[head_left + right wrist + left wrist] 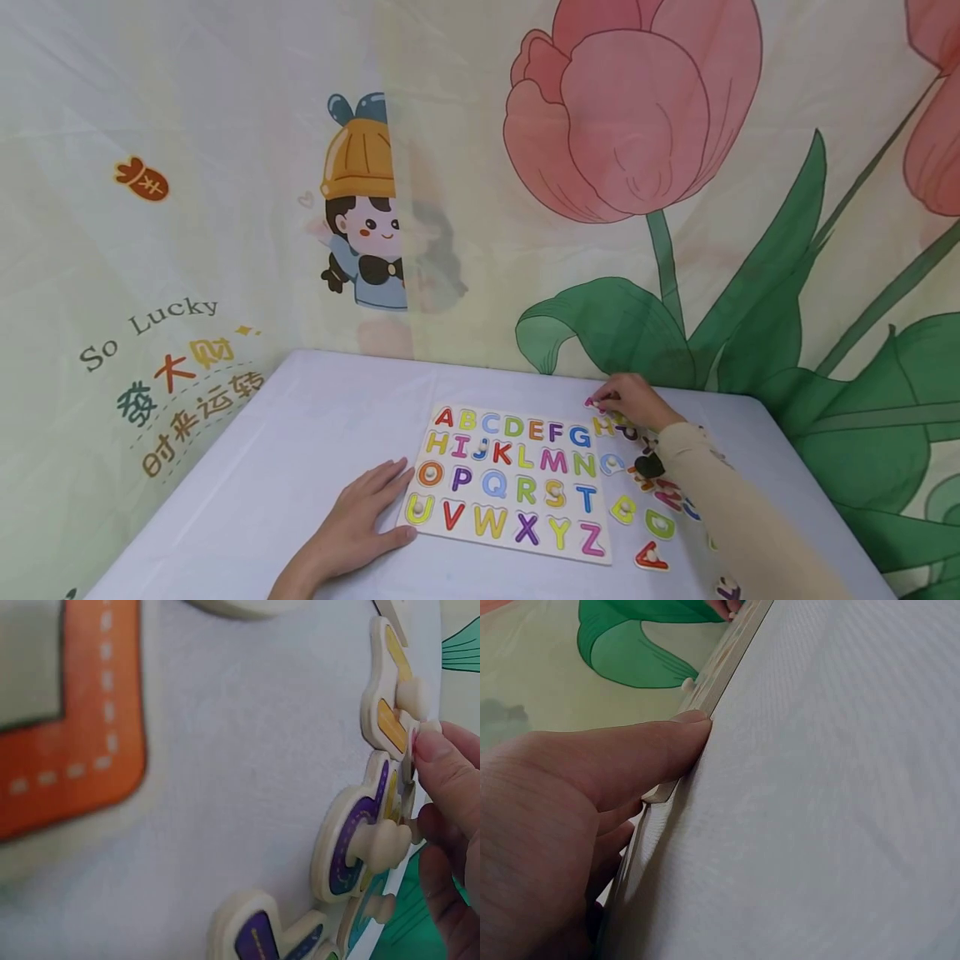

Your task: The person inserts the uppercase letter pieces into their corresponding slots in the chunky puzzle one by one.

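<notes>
On the white table lies an alphabet puzzle board (513,537) with coloured letters from A to Z. Knobs stand up on its J (481,450), O (430,474), S (555,494) and U (419,508). My left hand (356,521) rests at the board's left side, fingers extended, with the thumb (667,746) against the board's near edge. Beyond the board's far right corner, my right hand (636,402) pinches a small pink letter piece (593,403) by thumb and fingers. Which letter it is, I cannot tell. Just below lie a yellow H piece (386,694) and a purple P piece (349,851).
Loose knobbed letters are scattered right of the board, among them a light blue piece (612,464), a B (623,509), a green D (660,524) and a red A (651,557). My right forearm covers some. A printed cloth (465,167) hangs behind the table.
</notes>
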Demonstrator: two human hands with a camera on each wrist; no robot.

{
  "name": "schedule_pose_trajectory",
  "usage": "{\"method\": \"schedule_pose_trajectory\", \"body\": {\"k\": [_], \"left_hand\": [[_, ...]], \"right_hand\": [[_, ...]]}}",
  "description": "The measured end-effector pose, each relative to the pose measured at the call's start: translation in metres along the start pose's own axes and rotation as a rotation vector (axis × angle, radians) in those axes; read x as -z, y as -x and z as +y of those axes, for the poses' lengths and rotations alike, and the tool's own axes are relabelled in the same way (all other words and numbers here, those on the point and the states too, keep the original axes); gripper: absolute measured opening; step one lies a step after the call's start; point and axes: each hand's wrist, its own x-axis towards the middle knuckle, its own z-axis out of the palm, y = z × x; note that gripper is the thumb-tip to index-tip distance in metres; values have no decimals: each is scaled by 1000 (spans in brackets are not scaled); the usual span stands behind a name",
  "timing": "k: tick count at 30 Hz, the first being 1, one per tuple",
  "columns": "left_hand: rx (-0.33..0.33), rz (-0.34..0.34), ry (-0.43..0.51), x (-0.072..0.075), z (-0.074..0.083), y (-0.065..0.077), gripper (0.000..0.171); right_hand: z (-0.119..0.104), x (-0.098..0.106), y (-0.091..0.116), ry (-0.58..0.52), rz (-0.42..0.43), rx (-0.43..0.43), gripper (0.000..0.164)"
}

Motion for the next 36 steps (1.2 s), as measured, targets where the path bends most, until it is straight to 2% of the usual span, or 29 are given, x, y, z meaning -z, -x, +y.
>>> {"method": "schedule_pose_trajectory", "body": {"k": [5,9,13,17,28,32,36], "left_hand": [[4,-4,5,1,0,1,86],[3,3,-9,1,0,1,86],[-1,6,-17,0,-1,1,86],[-14,14,-17,-1,-2,1,85],[-19,14,-23,0,-1,2,85],[-21,13,-24,1,-1,2,85],[-21,14,-21,0,-2,2,85]], "right_hand": [[-3,-2,-2,25,25,-5,12],[-17,-2,-2,49,65,7,10],[-45,-4,2,22,92,38,8],[-79,-13,8,-12,108,28,7],[-163,-59,17,-113,155,-5,4],[-188,-73,16,-148,141,5,7],[-205,-89,11,-195,116,-34,12]]}}
